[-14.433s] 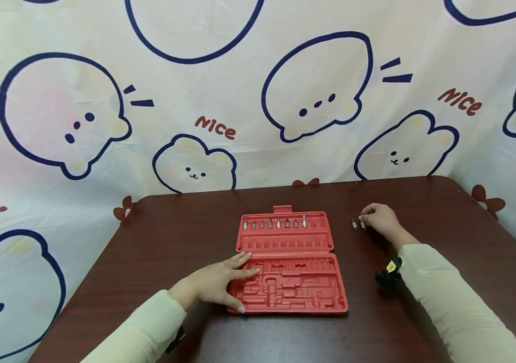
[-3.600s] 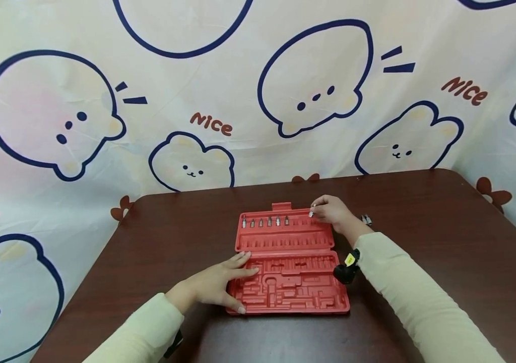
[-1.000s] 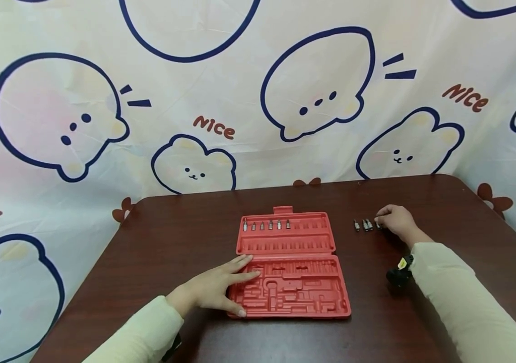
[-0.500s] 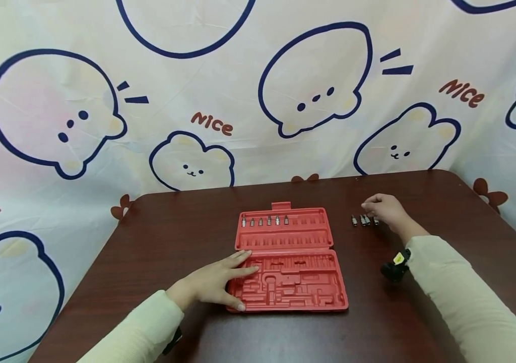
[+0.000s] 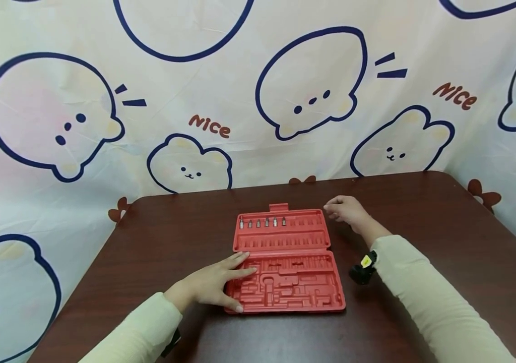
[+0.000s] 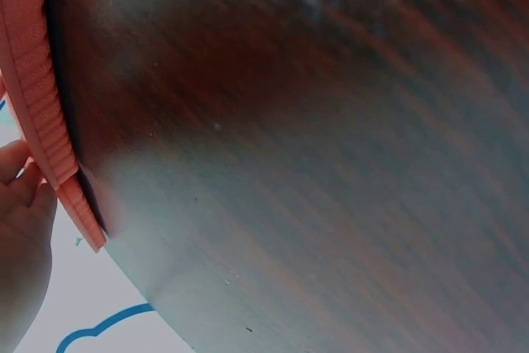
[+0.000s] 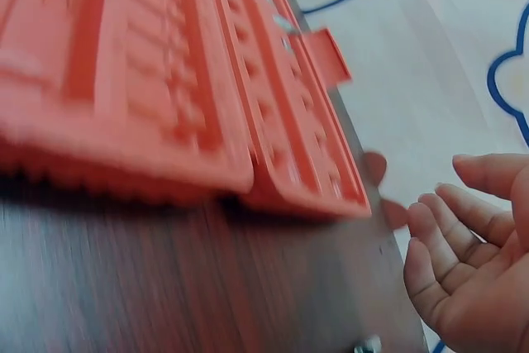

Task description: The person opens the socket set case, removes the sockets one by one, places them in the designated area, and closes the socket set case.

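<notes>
A red moulded tool case lies unfolded on the table. Several small metal socket bits stand in the left part of the lid's upper row; the slots to their right hold nothing. My left hand rests on the case's left edge, fingers spread. At the lid's upper right corner hovers my right hand, just off the case. In the right wrist view the fingers are loosely bent with nothing between them. One metal bit shows on the table there; the head view hides it behind the right hand.
The dark wooden table reaches back to a cloth backdrop with cartoon drawings. A black wrist camera hangs under the right wrist, near the case's right side.
Two bits have left the lid's row since the oldest frame. My right hand let go of a bit among several on the table, then moved left to the case. The left hand stays.
</notes>
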`<state>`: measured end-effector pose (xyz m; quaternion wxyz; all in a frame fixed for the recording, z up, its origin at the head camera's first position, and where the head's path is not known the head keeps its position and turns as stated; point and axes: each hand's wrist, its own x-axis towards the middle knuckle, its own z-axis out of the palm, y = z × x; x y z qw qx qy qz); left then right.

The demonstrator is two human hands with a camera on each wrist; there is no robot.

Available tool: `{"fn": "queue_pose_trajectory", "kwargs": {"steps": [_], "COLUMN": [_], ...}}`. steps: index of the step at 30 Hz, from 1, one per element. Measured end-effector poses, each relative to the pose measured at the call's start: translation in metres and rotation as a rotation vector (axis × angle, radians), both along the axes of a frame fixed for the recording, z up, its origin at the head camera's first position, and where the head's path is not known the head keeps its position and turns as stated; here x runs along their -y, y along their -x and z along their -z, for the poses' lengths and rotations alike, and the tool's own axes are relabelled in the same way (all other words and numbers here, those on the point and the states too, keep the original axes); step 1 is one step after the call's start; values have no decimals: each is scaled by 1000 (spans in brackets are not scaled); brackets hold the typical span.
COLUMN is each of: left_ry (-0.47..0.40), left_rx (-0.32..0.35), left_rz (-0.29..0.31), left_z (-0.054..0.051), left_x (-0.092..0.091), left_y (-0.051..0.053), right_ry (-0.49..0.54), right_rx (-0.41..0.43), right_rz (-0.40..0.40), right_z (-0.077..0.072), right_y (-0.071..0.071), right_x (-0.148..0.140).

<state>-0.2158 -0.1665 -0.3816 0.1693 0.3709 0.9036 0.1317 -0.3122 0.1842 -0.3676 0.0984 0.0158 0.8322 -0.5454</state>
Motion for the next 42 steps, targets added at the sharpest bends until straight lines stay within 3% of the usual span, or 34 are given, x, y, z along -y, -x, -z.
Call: {"fn": "queue_pose_trajectory", "kwargs": {"steps": [10, 15, 24, 42], "left_ry": [-16, -20, -31, -52], "left_rx": [15, 15, 4, 17], "left_rz": [-16, -12, -8, -12], "left_z": [3, 4, 3, 6], "left_x": [-2, -2, 1, 1], "left_y": [1, 2, 0, 1], "right_ry": [58, 34, -58, -319], "right_rx": [12, -13, -45, -68], "right_rz": [-52, -58, -67, -138], "right_z": [2, 7, 14, 21], "right_y": [6, 9, 15, 30], "right_x": [42, 59, 85, 105]}}
